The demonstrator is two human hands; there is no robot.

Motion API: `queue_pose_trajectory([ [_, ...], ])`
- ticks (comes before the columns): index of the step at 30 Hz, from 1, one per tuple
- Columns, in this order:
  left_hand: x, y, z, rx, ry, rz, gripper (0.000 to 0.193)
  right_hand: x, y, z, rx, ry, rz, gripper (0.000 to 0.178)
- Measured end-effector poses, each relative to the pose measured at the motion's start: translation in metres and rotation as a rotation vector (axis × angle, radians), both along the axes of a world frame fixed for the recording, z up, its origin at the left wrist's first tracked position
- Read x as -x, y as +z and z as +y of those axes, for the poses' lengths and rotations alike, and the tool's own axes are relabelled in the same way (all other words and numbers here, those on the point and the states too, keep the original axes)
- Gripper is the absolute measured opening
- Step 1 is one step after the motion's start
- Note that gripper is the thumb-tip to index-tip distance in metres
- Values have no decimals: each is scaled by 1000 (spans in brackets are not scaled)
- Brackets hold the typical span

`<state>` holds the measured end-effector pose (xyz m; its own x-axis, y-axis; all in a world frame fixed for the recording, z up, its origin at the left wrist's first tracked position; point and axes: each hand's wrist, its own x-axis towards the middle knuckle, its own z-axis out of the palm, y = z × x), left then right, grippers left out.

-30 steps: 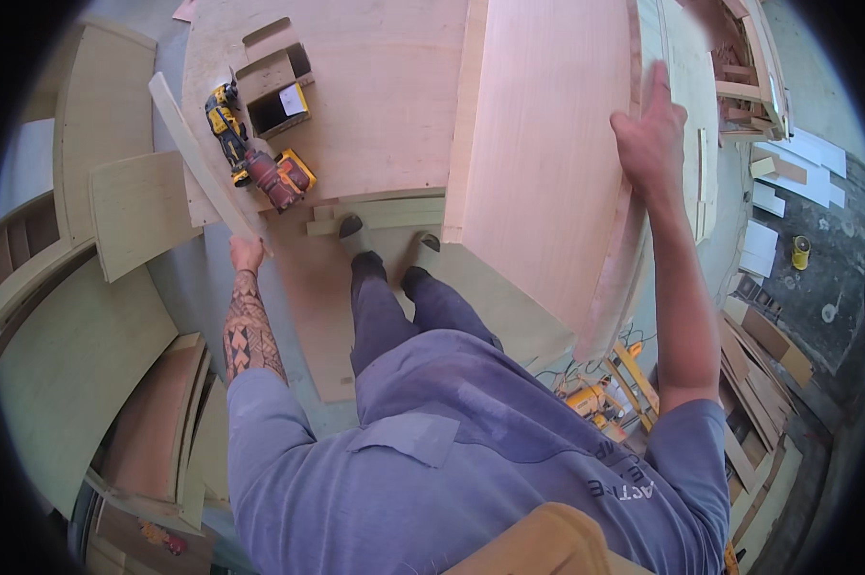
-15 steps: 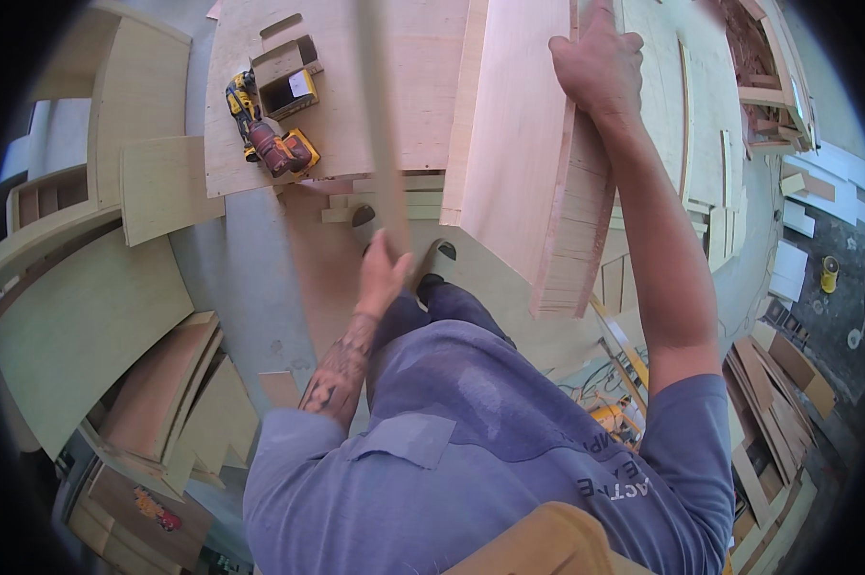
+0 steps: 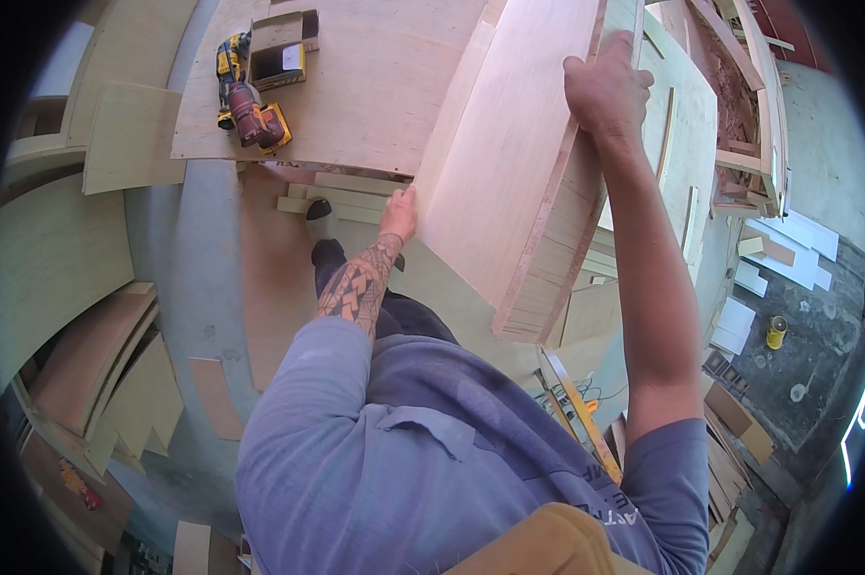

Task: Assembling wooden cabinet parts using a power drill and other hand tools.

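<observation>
A long pale plywood box-like piece point(image 3: 514, 144) rests tilted over the bench, its near end jutting past the bench's front edge. My right hand point(image 3: 607, 91) is wrapped over its raised right-hand edge, fingers closed around the board there. Along the left side of the piece runs a narrow wooden strip point(image 3: 456, 110). My left hand point(image 3: 400, 213) is closed at the near end of that strip, by the piece's lower left corner; its fingertips are partly hidden. The darker right side wall point(image 3: 557, 240) of the piece shows below my right forearm.
On the plywood-topped bench point(image 3: 356, 115) lie cordless power tools point(image 3: 253, 117) beside an open cardboard box point(image 3: 281, 62). Plywood panels point(image 3: 64, 278) lean at the left. A yellow level-like bar point(image 3: 583, 412) stands below the piece. White sheets point(image 3: 787, 249) lie on the right floor.
The long strip that stood upright in my left hand is no longer raised. My left hand has moved right and forward to the piece's corner. My right hand keeps its hold.
</observation>
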<state>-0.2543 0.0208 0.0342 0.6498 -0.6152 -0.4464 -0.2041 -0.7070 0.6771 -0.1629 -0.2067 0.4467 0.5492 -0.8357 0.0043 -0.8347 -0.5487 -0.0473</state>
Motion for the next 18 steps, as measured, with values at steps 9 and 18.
queue_pose_trajectory([
  [9, -37, -15, -3, 147, -29, 152, 52, 0, -15, -31, 80, 96, -15, 89],
  [18, -24, -17, 18, 172, -56, 77, 36, -7, -16, -31, 79, 64, 7, 86],
])
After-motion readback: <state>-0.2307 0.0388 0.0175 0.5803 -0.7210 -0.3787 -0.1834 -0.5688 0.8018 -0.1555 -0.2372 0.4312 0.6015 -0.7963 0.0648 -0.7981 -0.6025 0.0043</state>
